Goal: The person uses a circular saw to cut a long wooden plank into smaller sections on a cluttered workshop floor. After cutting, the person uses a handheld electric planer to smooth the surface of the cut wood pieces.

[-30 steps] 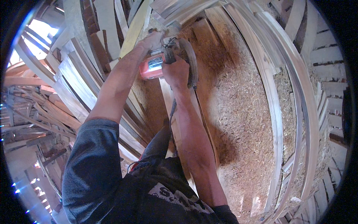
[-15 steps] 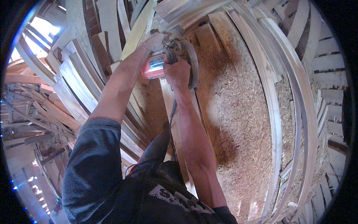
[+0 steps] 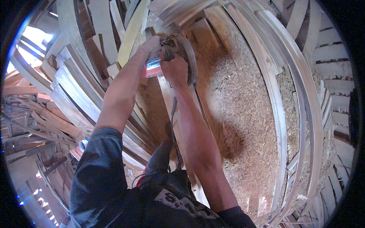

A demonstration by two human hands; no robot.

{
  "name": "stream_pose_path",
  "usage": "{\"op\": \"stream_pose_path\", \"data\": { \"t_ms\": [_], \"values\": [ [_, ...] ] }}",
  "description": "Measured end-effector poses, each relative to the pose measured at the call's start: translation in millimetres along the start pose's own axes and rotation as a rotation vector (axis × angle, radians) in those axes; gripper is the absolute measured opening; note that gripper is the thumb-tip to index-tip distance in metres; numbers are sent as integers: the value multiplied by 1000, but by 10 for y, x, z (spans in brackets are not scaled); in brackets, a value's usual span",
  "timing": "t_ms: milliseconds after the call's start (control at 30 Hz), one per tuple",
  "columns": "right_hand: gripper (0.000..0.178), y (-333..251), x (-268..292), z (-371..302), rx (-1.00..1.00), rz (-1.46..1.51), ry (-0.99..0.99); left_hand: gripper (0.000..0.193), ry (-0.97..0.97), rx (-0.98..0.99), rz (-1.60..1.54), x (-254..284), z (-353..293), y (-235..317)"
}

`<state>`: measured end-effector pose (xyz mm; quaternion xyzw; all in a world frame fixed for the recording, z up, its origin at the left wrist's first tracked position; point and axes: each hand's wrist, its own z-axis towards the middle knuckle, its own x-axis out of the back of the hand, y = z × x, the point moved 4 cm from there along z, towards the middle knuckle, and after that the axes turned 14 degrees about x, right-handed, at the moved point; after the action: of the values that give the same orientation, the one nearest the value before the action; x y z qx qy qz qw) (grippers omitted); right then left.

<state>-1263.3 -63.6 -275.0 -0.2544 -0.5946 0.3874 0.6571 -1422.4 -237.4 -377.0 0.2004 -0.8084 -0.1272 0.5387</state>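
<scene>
A red and dark circular saw (image 3: 154, 68) with a curved blade guard (image 3: 187, 53) rests on a long, pale wooden plank (image 3: 166, 93) in front of me. My right hand (image 3: 175, 70) is wrapped round its rear handle. My left hand (image 3: 150, 45) is closed on the front of the saw; its fingertips are partly hidden. A black power cord (image 3: 173, 108) trails back from the saw along the plank toward my body. Where the blade meets the wood is hidden by the guard and my hands.
Sawdust and shavings (image 3: 247, 114) cover the ground on the right. Long boards (image 3: 279, 110) lie beyond them. Stacked planks (image 3: 74, 89) stand close on the left, with reddish offcuts (image 3: 57, 117) further out. More boards (image 3: 178, 11) lie ahead.
The saw and both hands appear slightly further forward and to the left. The whole view has shifted a little as well. Both hands keep their grip.
</scene>
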Motion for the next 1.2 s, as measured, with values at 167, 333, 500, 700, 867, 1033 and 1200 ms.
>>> {"op": "stream_pose_path", "data": {
  "t_ms": [167, 333, 500, 700, 867, 1033, 1200],
  "values": [
    [60, -90, -42, -35, -40, 46, 72, 39, 114, -69, -102, 58, -235, -84],
    [56, -134, 29, -278, 15, 78, 28, 40, 122, -79, -85, -56, -395, -217],
    [48, 47, 197, -738, -60, 47, 43, 38, 92, -13, 33, -290, -926, 175],
    [46, -61, 367, -1311, -43, 110, 26, 35, 196, -52, -78, -553, -1433, 95],
    [34, 22, 379, -1470, -15, 104, 41, 29, 266, -127, 51, -678, -1514, 99],
    [29, -25, 421, -1436, 87, 62, 75, 25, 292, -262, 42, -733, -1235, -17],
    [29, -212, 331, -1409, 177, 119, 82, 21, 213, -227, 68, -699, -937, -533]
  ]
}}
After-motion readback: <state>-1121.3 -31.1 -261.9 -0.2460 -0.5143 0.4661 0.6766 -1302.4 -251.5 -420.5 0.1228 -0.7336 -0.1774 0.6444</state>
